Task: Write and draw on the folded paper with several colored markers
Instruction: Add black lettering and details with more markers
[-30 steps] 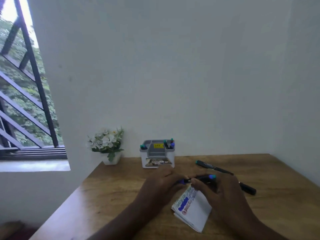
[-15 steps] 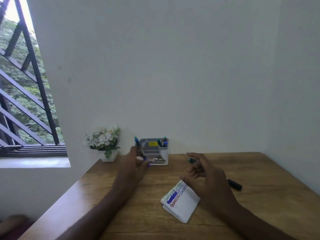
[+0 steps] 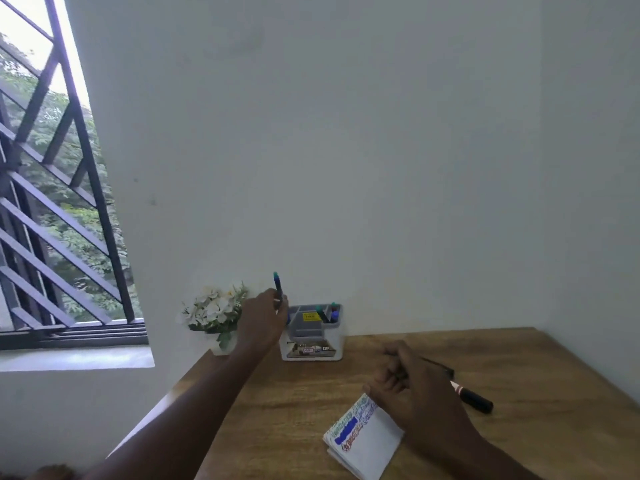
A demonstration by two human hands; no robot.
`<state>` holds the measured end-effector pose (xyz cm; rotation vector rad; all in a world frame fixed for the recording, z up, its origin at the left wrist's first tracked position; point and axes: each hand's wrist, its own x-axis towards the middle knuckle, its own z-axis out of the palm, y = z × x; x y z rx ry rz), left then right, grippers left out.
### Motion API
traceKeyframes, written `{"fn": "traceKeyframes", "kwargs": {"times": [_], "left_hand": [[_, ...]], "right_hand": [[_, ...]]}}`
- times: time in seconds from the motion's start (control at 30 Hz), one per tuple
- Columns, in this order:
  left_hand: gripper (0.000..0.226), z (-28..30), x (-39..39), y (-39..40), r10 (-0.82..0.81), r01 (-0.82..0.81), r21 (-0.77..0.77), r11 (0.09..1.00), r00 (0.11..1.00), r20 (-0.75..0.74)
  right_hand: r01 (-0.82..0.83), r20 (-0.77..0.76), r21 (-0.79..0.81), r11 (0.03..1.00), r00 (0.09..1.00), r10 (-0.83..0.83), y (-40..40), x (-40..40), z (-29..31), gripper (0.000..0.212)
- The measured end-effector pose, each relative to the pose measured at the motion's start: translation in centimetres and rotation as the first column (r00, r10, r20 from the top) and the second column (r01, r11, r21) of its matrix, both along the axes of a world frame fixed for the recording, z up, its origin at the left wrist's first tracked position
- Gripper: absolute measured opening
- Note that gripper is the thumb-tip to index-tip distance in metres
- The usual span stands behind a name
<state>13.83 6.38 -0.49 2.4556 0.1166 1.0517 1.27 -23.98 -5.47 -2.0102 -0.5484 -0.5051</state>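
My left hand (image 3: 265,322) grips a blue marker (image 3: 278,287) upright, just above the left side of the grey and white marker holder (image 3: 312,341) at the back of the wooden table (image 3: 536,393). Two more markers (image 3: 327,312) stand in the holder. The folded white paper (image 3: 365,441), with coloured writing along its top edge, lies near the front. My right hand (image 3: 415,389) hovers over the paper's upper right corner with loosely curled fingers; whether they touch the black marker (image 3: 472,398) lying behind is unclear.
A small white pot of white flowers (image 3: 216,315) stands at the table's back left corner. Walls close off the back and right. A barred window (image 3: 52,202) is on the left.
My left hand carried the blue marker from over the paper to the holder and raised it upright. My right hand let go of it and stays near the paper.
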Motion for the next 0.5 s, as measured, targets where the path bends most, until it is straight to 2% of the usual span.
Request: {"fn": "traceKeyframes", "kwargs": {"times": [0.1, 0.17, 0.3, 0.4, 0.5], "left_hand": [[0.039, -0.6, -0.1, 0.2, 0.044, -0.043, 0.013, 0.999, 0.997, -0.058], [0.033, -0.6, -0.8, 0.4, 0.019, -0.02, -0.017, 1.0, 0.998, -0.053], [0.062, -0.5, -4.0, 0.1, 0.053, -0.053, 0.023, 0.998, 0.998, 0.015], [0.05, -0.4, -7.8, -1.1, -0.009, -0.003, 0.066, 0.998, 0.983, 0.185], [0.027, -1.7, -11.7, -3.4, -0.17, 0.112, 0.209, 0.971, 0.944, 0.282]], "right_hand": [[0.009, 0.016, -0.034, 0.999, 1.0, -0.008, -0.4, 0.4, -0.2, 0.038], [0.036, 0.02, -0.056, 0.998, 0.999, -0.035, -0.5, 0.6, -0.3, 0.034], [0.159, 0.091, -0.183, 0.97, 0.985, -0.144, -0.9, 1.3, -0.4, 0.017], [0.308, 0.181, -0.342, 0.888, 0.949, -0.259, -2.0, 1.8, 0.3, 0.008], [0.414, 0.148, -0.517, 0.749, 0.905, -0.398, -3.3, 1.9, 1.0, 0.012]]}}
